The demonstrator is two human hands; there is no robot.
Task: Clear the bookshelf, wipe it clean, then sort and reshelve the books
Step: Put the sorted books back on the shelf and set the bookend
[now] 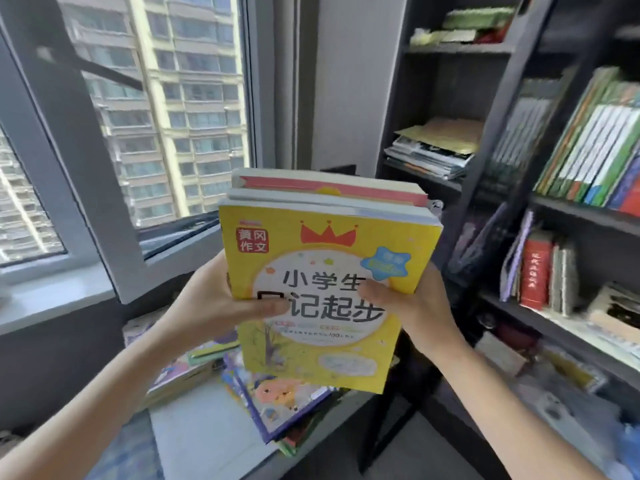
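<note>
Left hand (221, 299) and right hand (412, 303) both clamp a book stack (329, 237), yellow cover on top, mid-air. Bookshelf (554, 209) at 3 o'clock, part-filled. More books (277, 400), blurry, probably on tabletop (207, 434) at 6.

SUPPORT 1: dark bookshelf (457, 49), right of frame | TOP RIGHT: flat green stack (476, 20) | BELOW: flat paper pile (429, 155), topped by yellow envelope (443, 135) | RIGHT EDGE: upright green-spined books (588, 154) | LOWER RIGHT: upright red book (536, 268) | SUPPORT 2: grey table (194, 434), bottom centre, bearing colourful book piles (277, 400)
</note>
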